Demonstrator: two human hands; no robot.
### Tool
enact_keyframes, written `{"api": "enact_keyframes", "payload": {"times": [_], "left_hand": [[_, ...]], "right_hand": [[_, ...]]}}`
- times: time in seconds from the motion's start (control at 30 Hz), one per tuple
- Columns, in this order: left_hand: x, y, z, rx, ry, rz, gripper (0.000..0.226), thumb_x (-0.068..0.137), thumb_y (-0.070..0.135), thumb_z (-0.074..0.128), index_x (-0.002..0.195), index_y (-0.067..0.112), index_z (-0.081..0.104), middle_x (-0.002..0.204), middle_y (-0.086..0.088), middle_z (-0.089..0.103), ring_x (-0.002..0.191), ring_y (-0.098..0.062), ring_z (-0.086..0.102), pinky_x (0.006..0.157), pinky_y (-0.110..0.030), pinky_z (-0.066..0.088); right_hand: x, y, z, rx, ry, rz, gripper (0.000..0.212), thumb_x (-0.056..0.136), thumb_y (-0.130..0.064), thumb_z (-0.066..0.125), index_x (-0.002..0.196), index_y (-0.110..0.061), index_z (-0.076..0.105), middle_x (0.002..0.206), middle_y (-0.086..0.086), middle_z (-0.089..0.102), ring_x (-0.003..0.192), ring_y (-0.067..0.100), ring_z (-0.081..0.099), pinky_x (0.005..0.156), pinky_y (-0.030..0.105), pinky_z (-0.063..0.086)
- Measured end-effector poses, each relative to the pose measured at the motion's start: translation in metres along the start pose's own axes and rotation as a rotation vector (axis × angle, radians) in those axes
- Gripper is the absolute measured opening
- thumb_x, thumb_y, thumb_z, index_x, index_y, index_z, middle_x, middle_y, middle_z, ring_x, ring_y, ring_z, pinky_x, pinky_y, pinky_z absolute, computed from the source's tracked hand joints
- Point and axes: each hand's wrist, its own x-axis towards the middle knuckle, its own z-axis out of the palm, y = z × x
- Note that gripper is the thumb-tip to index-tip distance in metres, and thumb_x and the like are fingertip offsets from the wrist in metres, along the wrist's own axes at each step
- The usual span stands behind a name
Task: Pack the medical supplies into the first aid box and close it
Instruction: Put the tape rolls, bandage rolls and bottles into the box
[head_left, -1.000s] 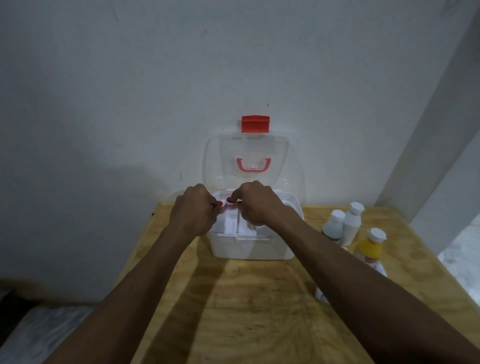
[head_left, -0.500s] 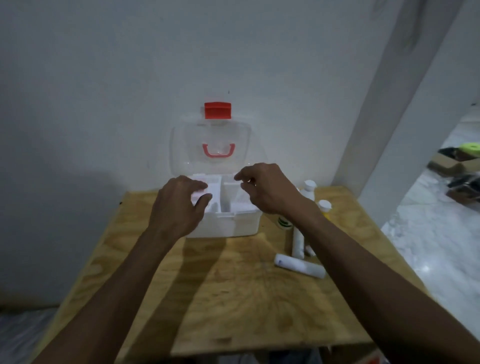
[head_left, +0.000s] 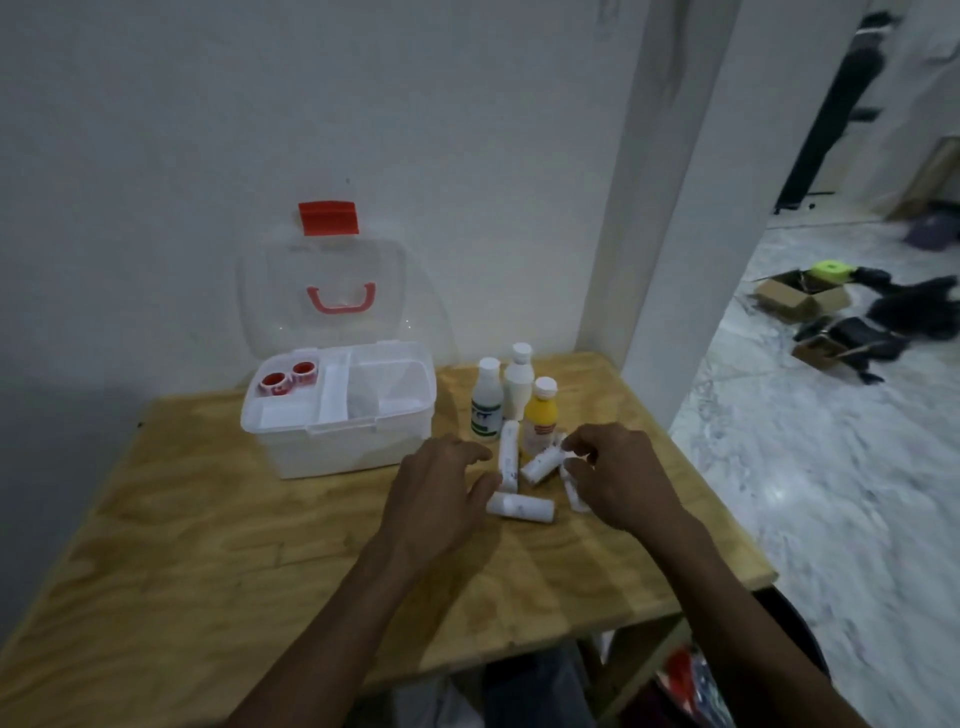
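Observation:
The white first aid box (head_left: 358, 447) stands open on the wooden table, its clear lid (head_left: 280, 306) with red handle and red latch leaning against the wall. Two red tape rolls (head_left: 285, 379) lie in the left compartment of its tray. To the right of the box stand three bottles: a green-labelled one (head_left: 487, 400), a white one (head_left: 519, 384) and a yellow one (head_left: 540, 418). In front of them lie several white bandage rolls (head_left: 521, 506). My left hand (head_left: 441, 499) hovers with fingers apart at their left. My right hand (head_left: 618, 478) curls its fingers over their right side, holding none.
The wooden table (head_left: 234, 545) ends close to my right arm, with a white pillar (head_left: 691, 208) behind its right corner. Cardboard boxes and dark bags (head_left: 831, 312) lie on the marble floor to the right. A person stands far off at the upper right.
Both hands have left the box and moved right and toward me, down to the bandage rolls. The two red tape rolls now lie in the tray. My view has swung right.

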Motion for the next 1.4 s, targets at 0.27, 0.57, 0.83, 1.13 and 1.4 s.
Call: {"api": "enact_keyframes", "payload": {"times": [0.27, 0.57, 0.83, 1.13, 1.4], "left_hand": [[0.025, 0.042, 0.034, 0.106, -0.083, 0.039, 0.023, 0.091, 0.037, 0.051, 0.086, 0.025, 0.069, 0.089, 0.0, 0.068, 0.085, -0.019, 0.058, 0.069, -0.035, 0.046], [0.037, 0.053, 0.053, 0.228, -0.066, -0.054, 0.018, 0.094, 0.026, 0.049, 0.097, 0.022, 0.066, 0.102, -0.003, 0.062, 0.1, -0.025, 0.053, 0.083, -0.037, 0.04], [0.018, 0.05, 0.029, -0.036, 0.063, -0.01, 0.022, 0.089, 0.03, 0.061, 0.105, 0.018, 0.07, 0.103, -0.003, 0.071, 0.095, -0.021, 0.056, 0.08, -0.036, 0.046], [-0.017, 0.015, -0.048, -0.171, 0.317, -0.035, 0.02, 0.084, 0.021, 0.072, 0.103, 0.016, 0.071, 0.093, 0.001, 0.07, 0.083, -0.014, 0.063, 0.072, -0.03, 0.051], [-0.031, -0.066, -0.122, 0.022, 0.409, -0.232, 0.026, 0.081, 0.024, 0.075, 0.105, 0.012, 0.073, 0.098, -0.004, 0.073, 0.08, -0.016, 0.064, 0.072, -0.026, 0.046]], "right_hand": [[0.005, 0.023, 0.016, 0.062, -0.033, 0.19, 0.042, 0.082, -0.032, 0.072, 0.116, -0.009, 0.062, 0.118, 0.012, 0.064, 0.102, 0.031, 0.062, 0.085, 0.037, 0.051], [0.005, 0.021, 0.023, 0.056, -0.002, 0.222, 0.032, 0.095, -0.033, 0.055, 0.108, -0.005, 0.062, 0.114, 0.015, 0.063, 0.105, 0.031, 0.058, 0.086, 0.033, 0.041], [-0.008, 0.03, 0.011, 0.283, -0.01, 0.345, 0.047, 0.074, -0.021, 0.074, 0.117, -0.008, 0.063, 0.106, 0.011, 0.067, 0.09, 0.022, 0.066, 0.068, 0.034, 0.058], [-0.016, -0.043, 0.007, 0.478, 0.009, 0.138, 0.038, 0.071, -0.02, 0.077, 0.109, -0.023, 0.069, 0.084, -0.01, 0.072, 0.069, 0.002, 0.068, 0.061, 0.026, 0.057], [0.028, -0.144, 0.044, 0.565, -0.053, -0.01, 0.038, 0.071, -0.024, 0.076, 0.108, -0.022, 0.067, 0.08, -0.007, 0.071, 0.069, 0.006, 0.068, 0.065, 0.032, 0.06]]}}
